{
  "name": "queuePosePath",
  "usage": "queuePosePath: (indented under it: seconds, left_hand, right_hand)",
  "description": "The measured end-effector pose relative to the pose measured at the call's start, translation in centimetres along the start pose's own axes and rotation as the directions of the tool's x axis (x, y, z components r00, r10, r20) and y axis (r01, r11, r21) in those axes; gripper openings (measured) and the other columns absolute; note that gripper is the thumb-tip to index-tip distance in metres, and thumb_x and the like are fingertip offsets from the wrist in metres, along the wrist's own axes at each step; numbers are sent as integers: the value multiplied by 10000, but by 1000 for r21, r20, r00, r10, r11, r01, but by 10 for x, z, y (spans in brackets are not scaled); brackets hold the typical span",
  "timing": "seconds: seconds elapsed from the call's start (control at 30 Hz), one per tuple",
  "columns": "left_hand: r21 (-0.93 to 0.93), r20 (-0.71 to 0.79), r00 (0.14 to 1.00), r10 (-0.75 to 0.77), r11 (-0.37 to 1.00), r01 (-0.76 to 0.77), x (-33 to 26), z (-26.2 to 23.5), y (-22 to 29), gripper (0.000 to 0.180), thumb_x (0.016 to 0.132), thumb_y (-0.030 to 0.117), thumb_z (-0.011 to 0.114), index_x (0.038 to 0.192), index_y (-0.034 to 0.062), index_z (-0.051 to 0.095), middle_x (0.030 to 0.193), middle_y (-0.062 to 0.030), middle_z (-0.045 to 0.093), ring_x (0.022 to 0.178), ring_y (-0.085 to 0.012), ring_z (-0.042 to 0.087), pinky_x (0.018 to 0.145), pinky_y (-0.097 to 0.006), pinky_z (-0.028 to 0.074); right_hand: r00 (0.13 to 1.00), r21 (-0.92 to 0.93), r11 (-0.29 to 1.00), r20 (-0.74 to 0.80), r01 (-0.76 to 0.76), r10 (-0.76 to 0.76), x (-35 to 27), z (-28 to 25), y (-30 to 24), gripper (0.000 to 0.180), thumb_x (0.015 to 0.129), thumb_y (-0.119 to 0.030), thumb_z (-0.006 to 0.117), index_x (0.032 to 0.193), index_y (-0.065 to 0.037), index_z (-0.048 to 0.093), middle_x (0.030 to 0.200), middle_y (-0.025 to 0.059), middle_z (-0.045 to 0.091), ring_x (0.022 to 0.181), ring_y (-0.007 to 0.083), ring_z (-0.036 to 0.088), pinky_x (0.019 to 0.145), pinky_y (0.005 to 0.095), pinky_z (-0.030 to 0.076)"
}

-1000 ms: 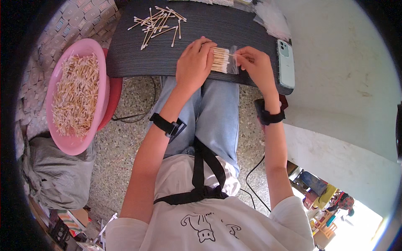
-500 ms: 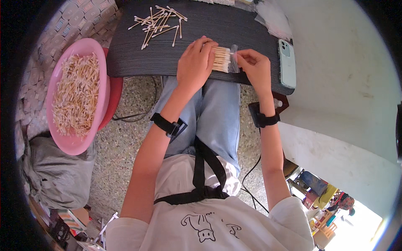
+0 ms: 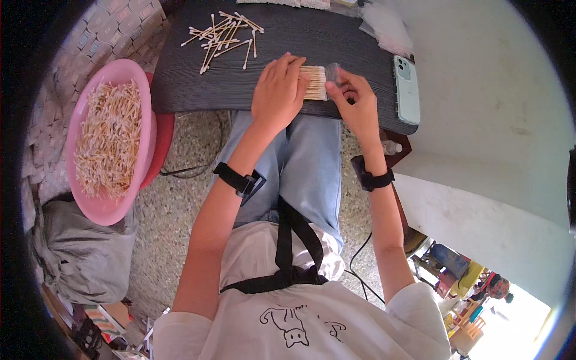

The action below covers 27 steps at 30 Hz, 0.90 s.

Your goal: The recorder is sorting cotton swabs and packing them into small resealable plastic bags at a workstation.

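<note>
A clear plastic bag of cotton swabs (image 3: 314, 83) lies near the front edge of the black table, its swabs side by side with white tips toward the right. My left hand (image 3: 277, 91) covers the bag's left part, fingers together on the far side and thumb on the near side, gripping it. At the other end, my right hand (image 3: 355, 99) pinches the bag's loose plastic end (image 3: 332, 73) between thumb and fingers. Farther back on the left, a scattered pile of loose cotton swabs (image 3: 225, 37) rests on the table.
A pink basin (image 3: 102, 215) full of cotton swabs stands left of the table (image 3: 180, 90). At the table's right edge lies a pale green phone (image 3: 407, 99), with clear plastic bags (image 3: 387, 29) behind it. A white wall (image 3: 480, 78) rises on the right.
My right hand has drawn the bag's plastic end in toward the swab tips, bunching or folding it. My left hand keeps its hold on the bag. The whole view has shifted slightly.
</note>
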<state>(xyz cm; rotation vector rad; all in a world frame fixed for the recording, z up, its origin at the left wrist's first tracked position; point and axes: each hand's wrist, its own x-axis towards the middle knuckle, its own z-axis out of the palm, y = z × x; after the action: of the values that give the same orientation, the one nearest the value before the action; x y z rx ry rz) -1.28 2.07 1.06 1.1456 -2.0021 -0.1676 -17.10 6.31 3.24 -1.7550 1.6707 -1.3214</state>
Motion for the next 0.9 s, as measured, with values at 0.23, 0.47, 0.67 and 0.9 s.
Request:
queuePosePath:
  seconds: [0.23, 0.47, 0.67, 0.9]
  left_hand:
    - [-460, 97, 989, -112, 876, 145, 1, -13, -3, 370, 848, 279, 640, 1128, 44, 586, 1085, -116, 599, 1013, -235, 591, 837, -334, 469]
    - [-757, 558, 809, -187, 285, 588, 2, -29, 8, 378, 810, 226, 727, 1097, 5, 616, 916, -60, 672, 827, -97, 619, 716, -231, 487]
    - [-760, 574, 798, -184, 245, 603, -1, -29, 12, 361, 825, 221, 714, 1088, 4, 597, 938, -64, 665, 868, -89, 610, 742, -221, 482]
    - [-743, 188, 977, -103, 636, 210, 10, -25, 24, 243, 882, 175, 644, 1044, 3, 585, 961, -56, 641, 901, -81, 585, 765, -231, 465]
  right_hand:
    - [991, 393, 910, 28, -130, 130, 5, 3, 1, 159, 911, -119, 582, 1001, 11, 582, 917, 57, 635, 791, 98, 575, 719, 233, 463]
    - [981, 612, 772, 36, -171, 189, 0, -6, -29, 256, 908, -127, 600, 1113, 2, 516, 980, 78, 654, 871, 104, 599, 784, 234, 471]
    - [950, 597, 746, 96, -295, 298, -5, -14, -38, 295, 847, -135, 685, 1072, 32, 593, 984, 85, 657, 890, 103, 602, 782, 224, 482]
    - [991, 477, 870, 96, -125, 90, 1, -11, -29, 265, 824, -61, 676, 1061, 40, 611, 982, 67, 649, 907, 111, 598, 775, 231, 484]
